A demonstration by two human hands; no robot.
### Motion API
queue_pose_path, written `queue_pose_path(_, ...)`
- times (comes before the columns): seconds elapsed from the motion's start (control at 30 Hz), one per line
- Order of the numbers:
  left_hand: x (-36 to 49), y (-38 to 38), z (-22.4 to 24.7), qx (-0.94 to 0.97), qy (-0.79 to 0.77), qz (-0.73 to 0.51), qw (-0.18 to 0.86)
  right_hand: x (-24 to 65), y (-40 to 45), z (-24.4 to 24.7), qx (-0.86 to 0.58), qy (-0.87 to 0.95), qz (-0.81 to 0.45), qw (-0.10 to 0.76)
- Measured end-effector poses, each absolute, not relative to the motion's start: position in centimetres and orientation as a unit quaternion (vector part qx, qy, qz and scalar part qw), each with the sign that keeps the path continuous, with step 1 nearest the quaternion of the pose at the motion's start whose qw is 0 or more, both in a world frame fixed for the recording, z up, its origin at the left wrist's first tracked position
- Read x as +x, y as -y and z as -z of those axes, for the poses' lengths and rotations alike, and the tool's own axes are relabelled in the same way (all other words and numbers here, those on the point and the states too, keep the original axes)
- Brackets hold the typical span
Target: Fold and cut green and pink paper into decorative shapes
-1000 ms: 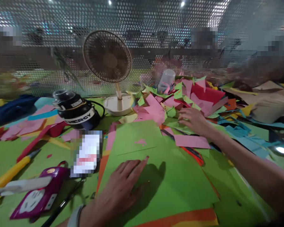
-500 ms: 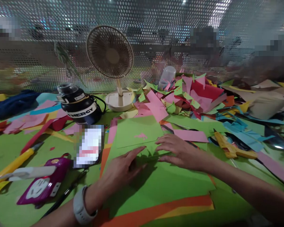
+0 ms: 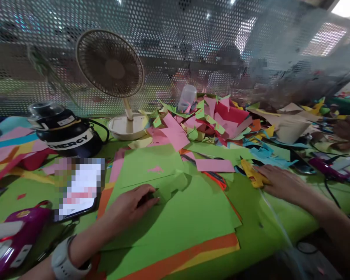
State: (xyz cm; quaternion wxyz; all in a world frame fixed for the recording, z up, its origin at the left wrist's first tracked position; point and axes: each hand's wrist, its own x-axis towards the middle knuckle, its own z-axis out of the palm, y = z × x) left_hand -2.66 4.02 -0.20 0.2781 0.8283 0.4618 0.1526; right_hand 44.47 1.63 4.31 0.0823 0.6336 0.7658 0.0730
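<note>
My left hand (image 3: pixel 134 206), with a watch on its wrist, is over the stacked green paper sheets (image 3: pixel 192 217). Its curled fingers pinch a small cut piece of green paper (image 3: pixel 175 184). At the right, my right hand (image 3: pixel 275 181) reaches to a yellow glue gun (image 3: pixel 251 174) with a pale cord and has its fingers on the gun's body. A tiny pink scrap (image 3: pixel 155 169) lies on the upper green sheet.
A fan (image 3: pixel 115 68), a dark jar (image 3: pixel 67 132) and a phone (image 3: pixel 81 188) stand or lie left. Paper scraps (image 3: pixel 221 116) are heaped behind the sheets. Another person's hand (image 3: pixel 348 130) shows at the far right.
My right hand has moved right, from the green sheets to the yellow glue gun. The view has turned right. The small green piece now shows clearly by my left hand.
</note>
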Motion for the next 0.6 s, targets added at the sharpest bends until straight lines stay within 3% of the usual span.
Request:
queue_pose_path(0.33, -2.9, -4.0, -0.9, 0.820, -0.432, -0.141, 0.347, 43.2, -0.8, -2.3, 0.645, -0.736, -0.187, -0.083)
queue_pose_path(0.5, -2.7, -4.6, -2.0, 0.814, -0.436, -0.097, 0.371, 41.6, -0.4, -3.0, 0.668, -0.720, -0.102, -0.155)
queue_pose_path(0.6, -2.8, -5.1, -2.3, 0.822, -0.423, -0.086, 0.371, 38.9, -0.9, -3.8, 0.681, -0.691, -0.024, -0.244)
